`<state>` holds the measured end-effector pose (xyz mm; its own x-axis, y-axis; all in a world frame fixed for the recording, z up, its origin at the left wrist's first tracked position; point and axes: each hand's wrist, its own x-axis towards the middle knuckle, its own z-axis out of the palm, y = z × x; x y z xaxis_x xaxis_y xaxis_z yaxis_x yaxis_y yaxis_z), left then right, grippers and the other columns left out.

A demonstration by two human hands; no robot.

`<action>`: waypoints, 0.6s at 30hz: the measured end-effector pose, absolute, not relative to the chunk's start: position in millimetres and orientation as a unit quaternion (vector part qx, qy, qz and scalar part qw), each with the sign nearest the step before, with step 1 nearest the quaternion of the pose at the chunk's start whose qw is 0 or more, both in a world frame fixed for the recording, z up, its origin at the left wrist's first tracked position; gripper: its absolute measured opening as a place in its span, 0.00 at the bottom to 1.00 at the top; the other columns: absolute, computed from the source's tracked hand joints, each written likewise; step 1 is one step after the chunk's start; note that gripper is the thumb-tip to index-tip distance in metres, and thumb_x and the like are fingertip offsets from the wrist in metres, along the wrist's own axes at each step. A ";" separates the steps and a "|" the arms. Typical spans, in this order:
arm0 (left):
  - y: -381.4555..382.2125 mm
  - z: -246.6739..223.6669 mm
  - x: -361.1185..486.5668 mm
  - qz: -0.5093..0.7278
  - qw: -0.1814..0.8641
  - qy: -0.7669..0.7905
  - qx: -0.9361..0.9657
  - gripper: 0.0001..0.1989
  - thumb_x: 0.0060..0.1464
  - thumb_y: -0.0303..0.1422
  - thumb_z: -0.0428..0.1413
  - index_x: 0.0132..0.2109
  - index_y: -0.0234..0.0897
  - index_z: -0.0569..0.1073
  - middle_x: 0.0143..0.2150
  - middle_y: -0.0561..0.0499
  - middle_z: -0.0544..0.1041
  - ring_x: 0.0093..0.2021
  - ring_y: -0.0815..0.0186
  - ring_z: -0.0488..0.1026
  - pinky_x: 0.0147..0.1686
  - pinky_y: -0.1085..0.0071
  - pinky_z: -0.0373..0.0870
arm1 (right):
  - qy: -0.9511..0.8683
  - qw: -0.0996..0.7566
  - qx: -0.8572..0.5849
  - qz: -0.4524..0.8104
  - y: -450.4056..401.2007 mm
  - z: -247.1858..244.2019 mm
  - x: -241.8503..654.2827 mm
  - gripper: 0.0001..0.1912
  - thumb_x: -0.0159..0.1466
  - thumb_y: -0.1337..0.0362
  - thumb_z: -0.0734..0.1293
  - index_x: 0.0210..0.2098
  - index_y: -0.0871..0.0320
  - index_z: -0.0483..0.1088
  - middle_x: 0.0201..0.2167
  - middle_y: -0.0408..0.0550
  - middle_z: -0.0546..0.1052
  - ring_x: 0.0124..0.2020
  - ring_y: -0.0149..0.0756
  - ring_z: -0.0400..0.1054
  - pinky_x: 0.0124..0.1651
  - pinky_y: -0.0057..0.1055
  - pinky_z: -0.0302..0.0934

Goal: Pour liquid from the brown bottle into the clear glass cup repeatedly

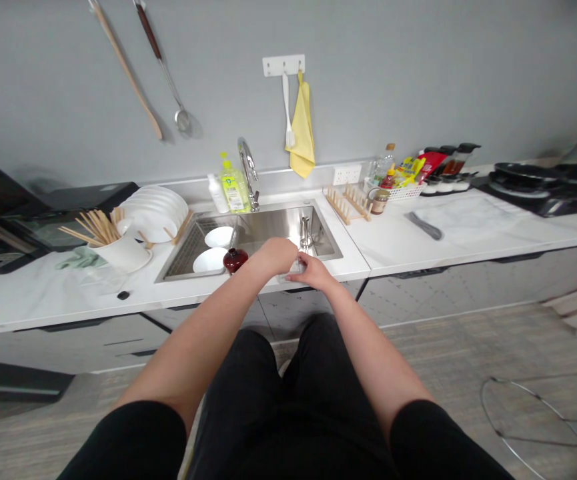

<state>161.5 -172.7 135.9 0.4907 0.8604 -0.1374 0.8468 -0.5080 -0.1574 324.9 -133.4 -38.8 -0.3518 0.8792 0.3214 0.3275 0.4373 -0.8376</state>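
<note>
Over the front edge of the sink [341, 256], my two hands meet. My right hand [315, 272] is closed round a clear see-through container [294, 271], with thumb and fingers curved against its side. Bent down at the wrist, my left hand [282, 255] is at the top of that container; its fingers are hidden behind the hand. Left of my left forearm stands a dark red-brown bottle-like vessel [235, 259] with a narrow neck. Two white bowls [210, 260] lie in the left part of the sink, on a dark rack.
Behind the sink are a faucet [249, 170], a green soap bottle [233, 188] and a white bottle [217, 193]. On the left stand plates [155, 210] and a chopstick holder [124, 253]. A wooden rack [348, 203], jar [379, 201] and stove [543, 187] are rightward.
</note>
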 end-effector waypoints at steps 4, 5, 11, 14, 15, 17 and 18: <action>-171.2 134.3 161.9 0.081 0.024 -0.504 -0.860 0.13 0.61 0.33 0.71 0.51 0.34 0.88 0.48 0.32 0.87 0.56 0.43 0.85 0.61 0.56 0.77 | -0.742 0.411 -0.388 0.360 -135.0 -36.0 324.4 0.40 0.52 0.46 0.87 0.60 0.54 0.80 0.52 0.50 0.86 0.50 0.48 0.79 0.58 0.42 0.71; -172.2 133.9 162.1 0.082 0.031 -0.505 -0.859 0.13 0.61 0.34 0.71 0.51 0.34 0.88 0.48 0.31 0.87 0.56 0.43 0.85 0.61 0.56 0.78 | -0.742 0.411 -0.385 0.363 -135.5 -35.1 324.3 0.40 0.52 0.46 0.87 0.60 0.54 0.80 0.52 0.50 0.86 0.50 0.48 0.79 0.57 0.42 0.71; -181.3 129.1 161.0 0.076 0.056 -0.548 -0.831 0.17 0.72 0.39 0.58 0.52 0.33 0.88 0.51 0.29 0.87 0.55 0.43 0.86 0.54 0.55 0.80 | -0.745 0.400 -0.395 0.359 -138.8 -29.3 324.4 0.40 0.52 0.47 0.87 0.59 0.55 0.80 0.50 0.49 0.87 0.49 0.47 0.79 0.57 0.41 0.70; -179.7 127.4 161.5 0.079 0.046 -0.550 -0.830 0.17 0.74 0.36 0.56 0.53 0.32 0.88 0.52 0.28 0.87 0.56 0.45 0.85 0.54 0.57 0.79 | -0.746 0.403 -0.391 0.358 -139.5 -27.9 324.6 0.41 0.52 0.47 0.87 0.60 0.55 0.80 0.51 0.49 0.87 0.50 0.47 0.79 0.58 0.41 0.70; -178.2 127.6 161.9 0.080 0.042 -0.545 -0.834 0.16 0.73 0.34 0.56 0.53 0.32 0.88 0.52 0.29 0.87 0.56 0.45 0.85 0.55 0.58 0.79 | -0.746 0.404 -0.388 0.361 -139.5 -27.8 324.5 0.40 0.52 0.47 0.87 0.59 0.55 0.80 0.51 0.49 0.87 0.50 0.47 0.79 0.58 0.41 0.70; -174.8 128.7 162.2 0.079 0.035 -0.536 -0.840 0.15 0.72 0.33 0.57 0.52 0.33 0.88 0.51 0.30 0.88 0.56 0.45 0.85 0.56 0.57 0.78 | -0.742 0.404 -0.382 0.374 -139.1 -28.1 324.1 0.38 0.52 0.48 0.87 0.58 0.55 0.80 0.51 0.49 0.87 0.50 0.47 0.79 0.58 0.41 0.70; -173.5 129.0 161.8 0.079 0.033 -0.533 -0.842 0.14 0.72 0.32 0.58 0.52 0.34 0.88 0.50 0.31 0.88 0.56 0.45 0.85 0.57 0.57 0.77 | -0.740 0.405 -0.379 0.381 -138.6 -28.4 323.9 0.38 0.52 0.48 0.87 0.57 0.55 0.80 0.52 0.50 0.87 0.51 0.47 0.79 0.59 0.41 0.71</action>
